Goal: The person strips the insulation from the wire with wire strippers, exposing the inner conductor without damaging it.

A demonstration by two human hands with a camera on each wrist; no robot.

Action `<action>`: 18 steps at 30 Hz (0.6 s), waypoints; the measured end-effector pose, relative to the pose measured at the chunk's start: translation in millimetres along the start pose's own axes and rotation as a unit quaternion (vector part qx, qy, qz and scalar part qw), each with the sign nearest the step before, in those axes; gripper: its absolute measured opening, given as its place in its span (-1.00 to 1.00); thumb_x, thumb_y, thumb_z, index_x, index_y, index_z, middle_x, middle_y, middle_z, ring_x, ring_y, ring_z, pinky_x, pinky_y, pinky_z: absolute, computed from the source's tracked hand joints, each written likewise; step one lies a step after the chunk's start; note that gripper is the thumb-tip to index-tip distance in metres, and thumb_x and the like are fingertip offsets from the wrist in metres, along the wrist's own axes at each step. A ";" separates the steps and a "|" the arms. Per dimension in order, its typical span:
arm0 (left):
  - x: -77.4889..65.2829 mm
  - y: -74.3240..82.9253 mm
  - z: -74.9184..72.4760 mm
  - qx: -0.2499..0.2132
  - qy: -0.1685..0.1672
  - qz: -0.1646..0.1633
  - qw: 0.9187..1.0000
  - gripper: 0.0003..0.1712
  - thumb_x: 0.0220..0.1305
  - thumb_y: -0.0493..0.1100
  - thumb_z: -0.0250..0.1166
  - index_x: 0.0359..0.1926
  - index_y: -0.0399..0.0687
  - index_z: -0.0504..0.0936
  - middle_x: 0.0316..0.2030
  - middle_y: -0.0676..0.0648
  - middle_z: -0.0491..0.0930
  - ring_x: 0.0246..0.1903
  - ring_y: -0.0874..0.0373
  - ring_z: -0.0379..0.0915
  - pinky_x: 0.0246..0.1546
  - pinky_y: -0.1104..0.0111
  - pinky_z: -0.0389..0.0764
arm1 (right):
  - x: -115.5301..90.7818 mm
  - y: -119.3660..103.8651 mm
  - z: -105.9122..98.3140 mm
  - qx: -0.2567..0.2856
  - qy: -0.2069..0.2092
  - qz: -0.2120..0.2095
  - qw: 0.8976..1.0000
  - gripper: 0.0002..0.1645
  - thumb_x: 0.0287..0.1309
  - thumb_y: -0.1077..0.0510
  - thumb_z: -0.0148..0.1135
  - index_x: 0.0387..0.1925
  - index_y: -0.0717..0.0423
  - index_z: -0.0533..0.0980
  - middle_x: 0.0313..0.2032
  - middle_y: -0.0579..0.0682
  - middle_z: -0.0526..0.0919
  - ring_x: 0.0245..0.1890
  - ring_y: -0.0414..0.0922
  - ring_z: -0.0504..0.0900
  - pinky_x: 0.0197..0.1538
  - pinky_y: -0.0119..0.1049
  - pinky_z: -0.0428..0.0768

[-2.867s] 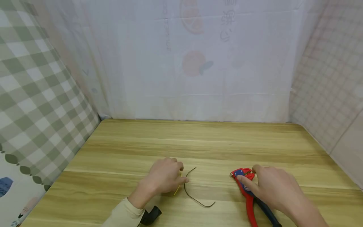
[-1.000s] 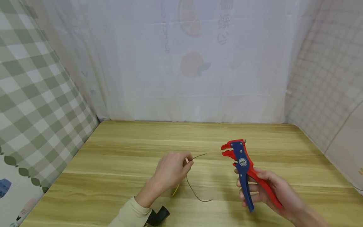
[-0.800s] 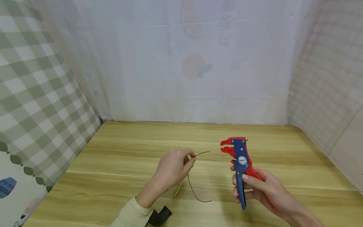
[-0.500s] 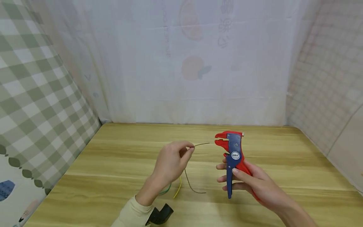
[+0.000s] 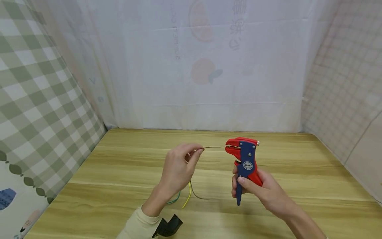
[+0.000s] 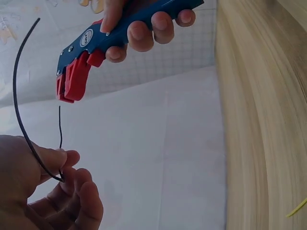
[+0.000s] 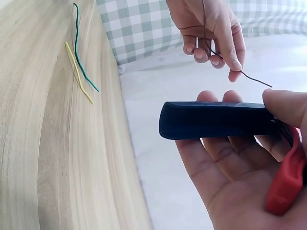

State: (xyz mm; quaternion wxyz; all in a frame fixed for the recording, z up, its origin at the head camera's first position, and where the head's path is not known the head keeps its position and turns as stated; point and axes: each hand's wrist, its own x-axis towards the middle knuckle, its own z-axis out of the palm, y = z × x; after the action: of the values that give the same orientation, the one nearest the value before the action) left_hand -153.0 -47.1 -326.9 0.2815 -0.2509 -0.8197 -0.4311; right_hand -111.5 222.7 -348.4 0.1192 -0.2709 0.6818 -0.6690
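Between thumb and fingertips, my left hand pinches a thin dark brown wire above the table. One short end points right at the wire stripper; the longer part hangs in a curve below the hand. My right hand grips the red and blue wire stripper by its handles, thumb on the blue one. The stripper's red jaws face left, parted by a narrow slot. In the left wrist view, a small gap separates the wire tip from the red jaws. The right wrist view shows the dark handle across the fingers.
On the wooden table lie a yellow wire and a green wire, partly behind the left forearm in the head view. A black angled piece shows beside the left sleeve. Cloth-covered walls surround the table's back and sides.
The right hand has picked the wire stripper up from the table and turned its jaws left. The left hand has lifted the brown wire. Most recently the wire tip and jaws drew closer, and the jaws narrowed.
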 end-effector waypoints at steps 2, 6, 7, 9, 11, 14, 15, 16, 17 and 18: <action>-0.5 0.0 0.0 0.001 0.000 0.010 1.000 -0.92 0.41 -0.26 0.39 -0.21 -0.12 0.81 -0.42 -0.01 0.69 -0.55 0.27 0.43 -0.45 0.46 0.51 | 0.6 0.5 0.7 0.005 -0.008 -0.014 1.000 -0.73 0.62 0.36 -0.13 0.22 0.21 0.36 -0.16 0.05 0.71 -0.13 0.09 0.80 0.04 -0.04 0.77; -2.3 0.5 -0.3 -0.002 0.007 0.011 1.000 -0.92 0.41 -0.29 0.39 -0.20 -0.14 0.81 -0.39 -0.01 0.72 -0.53 0.27 0.44 -0.50 0.49 0.49 | 2.0 1.6 2.4 0.021 -0.027 -0.024 0.999 -0.70 0.63 0.37 -0.19 0.23 0.19 0.35 -0.06 0.12 0.73 -0.08 0.10 0.82 0.06 -0.02 0.77; -2.6 0.6 -0.2 -0.001 0.010 0.011 1.000 -0.92 0.41 -0.29 0.38 -0.20 -0.15 0.81 -0.40 -0.01 0.72 -0.53 0.28 0.45 -0.51 0.50 0.49 | 2.1 1.7 2.8 0.026 -0.030 -0.021 0.999 -0.71 0.63 0.37 -0.19 0.22 0.19 0.35 -0.06 0.13 0.73 -0.10 0.09 0.82 0.05 -0.02 0.77; -2.7 0.9 -0.1 -0.001 0.015 0.010 1.000 -0.91 0.41 -0.30 0.38 -0.19 -0.15 0.82 -0.43 0.00 0.71 -0.54 0.29 0.43 -0.52 0.50 0.47 | 2.1 1.9 3.7 0.028 -0.030 -0.014 0.999 -0.72 0.63 0.37 -0.18 0.21 0.19 0.35 -0.09 0.14 0.74 -0.15 0.08 0.82 0.03 -0.04 0.77; -2.5 1.7 -0.1 0.001 0.016 0.014 1.000 -0.91 0.42 -0.29 0.38 -0.19 -0.14 0.82 -0.47 0.02 0.69 -0.58 0.32 0.38 -0.54 0.51 0.44 | 1.6 2.1 4.7 0.017 -0.027 -0.016 0.999 -0.75 0.62 0.37 -0.15 0.18 0.24 0.35 -0.17 0.13 0.75 -0.21 0.08 0.80 0.01 -0.08 0.77; -2.0 2.9 0.6 0.001 0.016 0.026 1.000 -0.91 0.42 -0.28 0.37 -0.20 -0.13 0.82 -0.51 0.05 0.66 -0.61 0.37 0.30 -0.54 0.51 0.40 | 0.5 1.7 5.6 -0.010 -0.021 -0.022 0.999 -0.78 0.61 0.38 -0.13 0.14 0.30 0.38 -0.25 0.10 0.73 -0.26 0.08 0.77 0.00 -0.15 0.75; -1.7 3.4 0.8 0.002 0.016 0.030 0.999 -0.91 0.42 -0.28 0.37 -0.20 -0.12 0.82 -0.52 0.05 0.65 -0.62 0.38 0.28 -0.54 0.51 0.39 | 0.2 1.6 5.6 -0.021 -0.019 -0.027 0.999 -0.78 0.61 0.38 -0.12 0.13 0.31 0.39 -0.26 0.11 0.72 -0.26 0.09 0.76 0.01 -0.17 0.73; -1.6 3.7 1.0 0.002 0.016 0.035 0.999 -0.91 0.42 -0.27 0.37 -0.20 -0.12 0.82 -0.53 0.06 0.63 -0.62 0.39 0.26 -0.54 0.51 0.38 | -0.2 1.1 5.7 -0.031 -0.016 -0.026 0.999 -0.78 0.61 0.38 -0.12 0.13 0.31 0.40 -0.26 0.12 0.71 -0.25 0.08 0.76 0.03 -0.20 0.72; -1.4 3.8 1.3 0.003 0.018 0.039 0.999 -0.91 0.42 -0.27 0.38 -0.20 -0.12 0.82 -0.55 0.07 0.62 -0.62 0.39 0.24 -0.54 0.52 0.37 | -0.6 0.6 5.8 -0.040 -0.013 -0.023 0.999 -0.78 0.61 0.37 -0.11 0.13 0.29 0.41 -0.26 0.11 0.70 -0.24 0.08 0.75 0.05 -0.22 0.71; -1.3 3.7 1.8 0.003 0.019 0.044 0.999 -0.91 0.42 -0.26 0.38 -0.21 -0.11 0.81 -0.56 0.07 0.60 -0.62 0.40 0.23 -0.54 0.52 0.36 | -0.8 0.6 5.8 -0.046 -0.012 -0.024 0.999 -0.77 0.61 0.36 -0.11 0.12 0.27 0.43 -0.26 0.12 0.70 -0.23 0.07 0.74 0.06 -0.24 0.70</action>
State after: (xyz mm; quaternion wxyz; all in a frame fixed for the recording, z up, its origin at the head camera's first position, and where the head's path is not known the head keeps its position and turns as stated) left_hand -150.0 -44.0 -326.5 0.3163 -0.2779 -0.8039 -0.4200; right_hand -108.0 218.2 -349.6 0.0984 -0.3009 0.7038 -0.6360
